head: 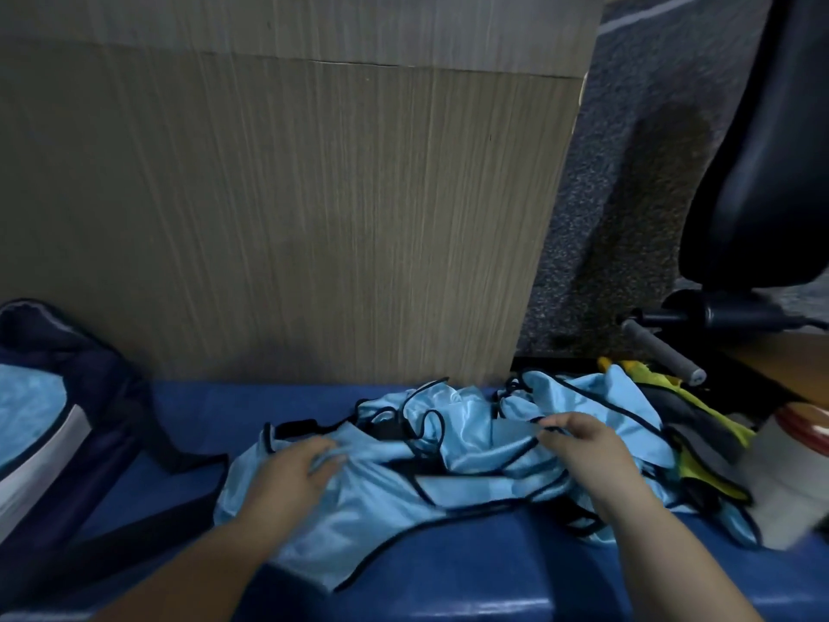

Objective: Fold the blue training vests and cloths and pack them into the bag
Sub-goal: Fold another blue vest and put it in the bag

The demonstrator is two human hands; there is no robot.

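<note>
Where the blue desk [448, 590] meets the upright wood panel [291, 217], I see a loose heap of blue vests [448, 487] with black edging, crumpled and overlapping, none folded flat. The heap lies on the desk right of centre, its far edge touching the panel.

Left hand [291, 471]: the grip is spread. The fingers lie nearly straight and press down on the near-left vest of the heap.

Right hand [583, 451]: the grip is pressed together at the fingertips and pinches a strip of black edging on the upper right part of the heap. Motion blur prevents me from telling which vest that edging belongs to.

Bag [89, 397]: dark navy, standing open on the desk at the left edge, well apart from the heap. Light blue cloth [27, 406] is visible inside it.

Yellow and grey cloths [686, 424] lie against the right side of the heap. A white container with a red lid [803, 424] stands just beyond them. A black chair [762, 172] stands on the grey carpet [605, 217] at upper right.
</note>
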